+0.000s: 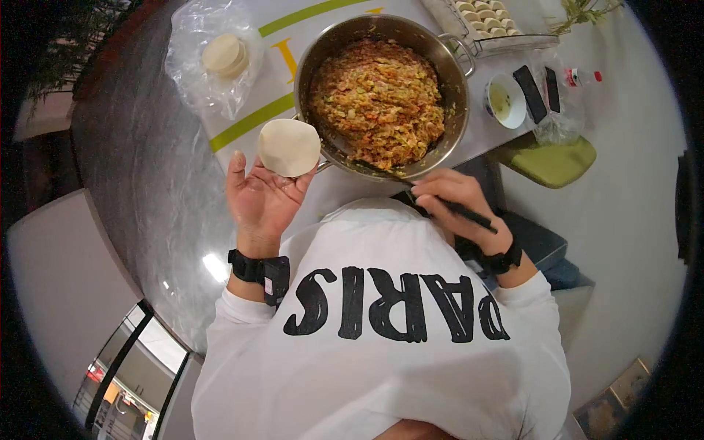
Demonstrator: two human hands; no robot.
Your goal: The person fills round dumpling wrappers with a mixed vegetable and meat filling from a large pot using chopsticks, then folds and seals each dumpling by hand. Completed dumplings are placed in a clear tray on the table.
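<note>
A round dough wrapper (289, 147) lies flat across the fingers of my left hand (268, 199), palm up, just left of a large steel pot (458, 118). Chopped filling (385, 102), flecked with green and orange, is heaped inside the pot. My right hand (456, 203) grips dark chopsticks (470, 214) at the pot's near rim. Their tips reach over the rim to the lower edge of the filling, where they are hard to make out. More round wrappers (223, 56) sit stacked on a clear plastic bag (190, 82) at the table's upper left.
A tray (517, 47) of rows of folded dumplings (487, 19) stands at the upper right. Below it are a white bowl (515, 113) with liquid, two dark flat objects, and a bottle (583, 77) with a red cap. A green stool seat (561, 162) juts out beside the table.
</note>
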